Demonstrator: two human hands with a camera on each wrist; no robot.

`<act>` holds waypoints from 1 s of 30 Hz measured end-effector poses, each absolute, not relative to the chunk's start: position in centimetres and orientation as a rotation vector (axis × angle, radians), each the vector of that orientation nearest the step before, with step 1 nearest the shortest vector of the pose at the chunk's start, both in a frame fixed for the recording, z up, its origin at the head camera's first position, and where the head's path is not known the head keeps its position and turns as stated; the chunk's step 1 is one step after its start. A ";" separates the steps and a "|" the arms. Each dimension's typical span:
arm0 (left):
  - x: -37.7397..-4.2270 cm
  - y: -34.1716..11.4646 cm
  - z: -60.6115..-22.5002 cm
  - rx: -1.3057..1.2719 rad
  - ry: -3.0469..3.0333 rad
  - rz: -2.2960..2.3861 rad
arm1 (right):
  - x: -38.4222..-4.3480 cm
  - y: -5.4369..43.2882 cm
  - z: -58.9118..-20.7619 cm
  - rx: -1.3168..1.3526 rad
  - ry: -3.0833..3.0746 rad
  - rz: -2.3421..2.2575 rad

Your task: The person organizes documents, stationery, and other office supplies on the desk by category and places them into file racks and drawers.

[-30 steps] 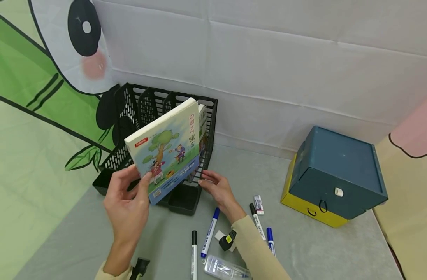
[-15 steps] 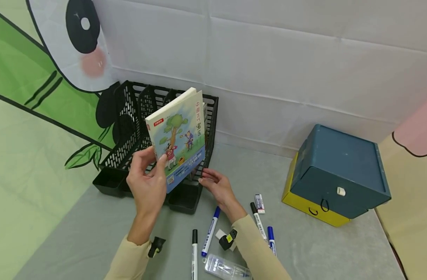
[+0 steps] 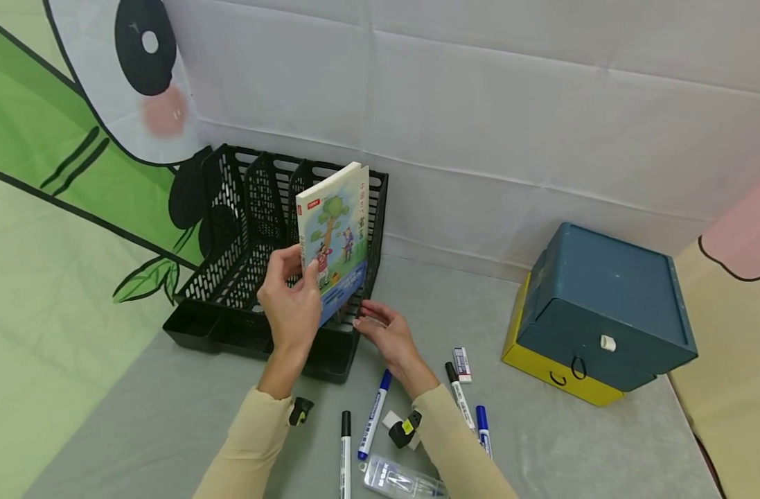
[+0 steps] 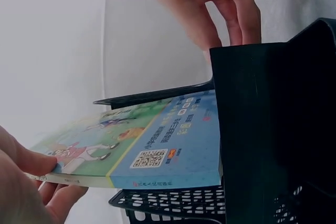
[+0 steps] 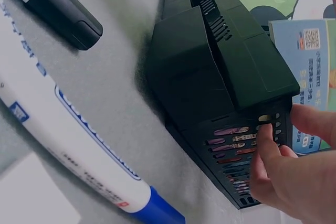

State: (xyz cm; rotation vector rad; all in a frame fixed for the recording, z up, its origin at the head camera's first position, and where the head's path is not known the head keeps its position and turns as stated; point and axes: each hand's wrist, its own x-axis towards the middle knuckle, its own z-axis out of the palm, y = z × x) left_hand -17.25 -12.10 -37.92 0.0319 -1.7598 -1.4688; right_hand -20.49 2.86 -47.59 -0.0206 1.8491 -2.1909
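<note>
Your left hand [image 3: 290,294] pinches the book [image 3: 339,239] at its eight-o'clock edge, partway inside the three-o'clock slot of the rack [image 3: 326,355]. Your right hand [image 3: 391,341] pinches the rack's side at four o'clock, near a blue-capped marker [image 3: 374,417].

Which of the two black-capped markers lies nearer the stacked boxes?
The black-capped marker to the right of the right sleeve; the other marker lies left of that sleeve, farther from the boxes.
</note>
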 end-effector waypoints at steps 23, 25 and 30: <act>-20.7 -9.3 -40.8 0.222 -1.879 -1.311 | -21.0 2.6 -47.6 -0.010 1.822 -2.199; -20.8 -9.2 -41.1 0.240 -1.891 -1.312 | -21.0 2.6 -47.5 -0.010 1.823 -2.198; -20.8 -9.4 -41.5 0.253 -1.912 -1.310 | -21.1 2.6 -47.5 -0.007 1.828 -2.199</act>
